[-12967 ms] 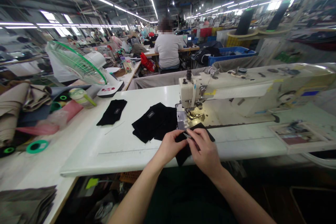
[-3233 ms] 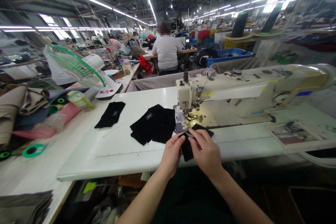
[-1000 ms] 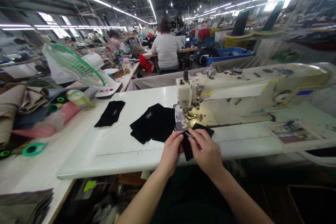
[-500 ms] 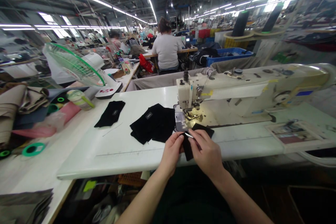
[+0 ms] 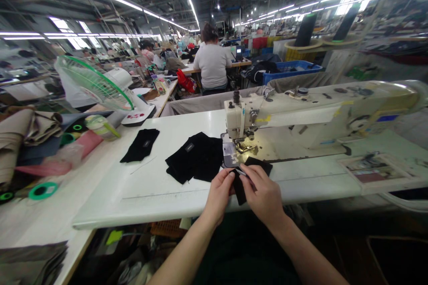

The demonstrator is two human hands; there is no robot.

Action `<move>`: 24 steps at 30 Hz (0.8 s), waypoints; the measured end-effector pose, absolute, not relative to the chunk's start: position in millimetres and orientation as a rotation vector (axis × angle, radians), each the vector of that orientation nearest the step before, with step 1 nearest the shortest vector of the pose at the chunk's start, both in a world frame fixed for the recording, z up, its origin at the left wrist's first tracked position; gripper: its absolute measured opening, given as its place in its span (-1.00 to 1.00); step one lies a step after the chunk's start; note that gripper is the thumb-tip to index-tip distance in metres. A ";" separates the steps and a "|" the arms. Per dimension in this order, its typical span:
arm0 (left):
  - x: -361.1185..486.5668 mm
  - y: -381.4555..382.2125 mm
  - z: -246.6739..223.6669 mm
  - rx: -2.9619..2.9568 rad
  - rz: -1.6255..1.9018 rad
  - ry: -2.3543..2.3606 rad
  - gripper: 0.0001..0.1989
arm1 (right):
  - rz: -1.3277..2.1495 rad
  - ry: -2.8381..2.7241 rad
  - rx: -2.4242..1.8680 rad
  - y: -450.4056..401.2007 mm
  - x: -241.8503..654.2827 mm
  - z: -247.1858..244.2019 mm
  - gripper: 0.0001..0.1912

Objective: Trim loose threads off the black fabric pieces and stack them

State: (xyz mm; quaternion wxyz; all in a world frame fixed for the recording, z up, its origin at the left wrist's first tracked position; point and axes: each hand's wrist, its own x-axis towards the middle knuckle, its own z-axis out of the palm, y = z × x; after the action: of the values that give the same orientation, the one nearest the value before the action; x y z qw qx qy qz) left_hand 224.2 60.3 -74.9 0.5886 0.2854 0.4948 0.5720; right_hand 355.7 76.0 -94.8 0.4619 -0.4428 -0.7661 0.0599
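Just in front of the sewing machine (image 5: 244,116), a small black fabric piece (image 5: 239,189) is pinched between both hands. My left hand (image 5: 219,191) holds its left side with thumb and fingers together. My right hand (image 5: 262,191) is closed at its right side, with a thin whitish item (image 5: 240,172) between the fingertips; what it is cannot be made out. Another black piece (image 5: 262,165) lies behind my right fingers. A black fabric pile (image 5: 195,156) with a small grey label rests left of the needle area, and a smaller labelled black stack (image 5: 140,144) lies farther left.
A green-rimmed fan (image 5: 96,82) stands at the back left. Rolled fabrics (image 5: 16,138) and a green tape roll (image 5: 43,190) are on the left table. A person (image 5: 212,60) sits ahead with their back turned, near a blue crate (image 5: 294,71).
The thin whitish item between my fingertips has tilted slightly and shows less brightly. Both hands stay almost in the same place.
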 end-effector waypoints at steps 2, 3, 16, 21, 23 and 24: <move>223.9 60.2 -75.4 0.660 1.333 1.147 -0.65 | 0.142 -1.878 -1.078 76.2 355.4 -95.4 -0.70; 223.7 60.1 -75.8 0.660 1.333 1.145 -0.65 | 0.137 -1.873 -1.072 76.4 355.2 -95.6 -0.70; 222.4 60.0 -73.7 0.676 1.320 1.151 -0.65 | 0.124 -1.890 -1.048 76.0 355.6 -92.7 -0.70; 221.7 60.7 -73.5 0.696 1.319 1.170 -0.66 | 0.133 -1.909 -1.045 75.0 355.6 -91.7 -0.69; 221.7 60.8 -73.7 0.704 1.311 1.172 -0.66 | 0.139 -1.913 -1.041 75.4 355.3 -92.1 -0.69; 221.7 60.7 -73.7 0.712 1.307 1.173 -0.67 | 0.139 -1.911 -1.042 75.5 355.0 -92.3 -0.69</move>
State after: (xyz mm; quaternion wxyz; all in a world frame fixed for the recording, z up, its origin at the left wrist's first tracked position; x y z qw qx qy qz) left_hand 221.7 60.7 -73.7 0.5836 0.3049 0.5027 0.5601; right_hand 355.0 75.5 -92.3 0.4621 -0.4236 -0.7771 0.0565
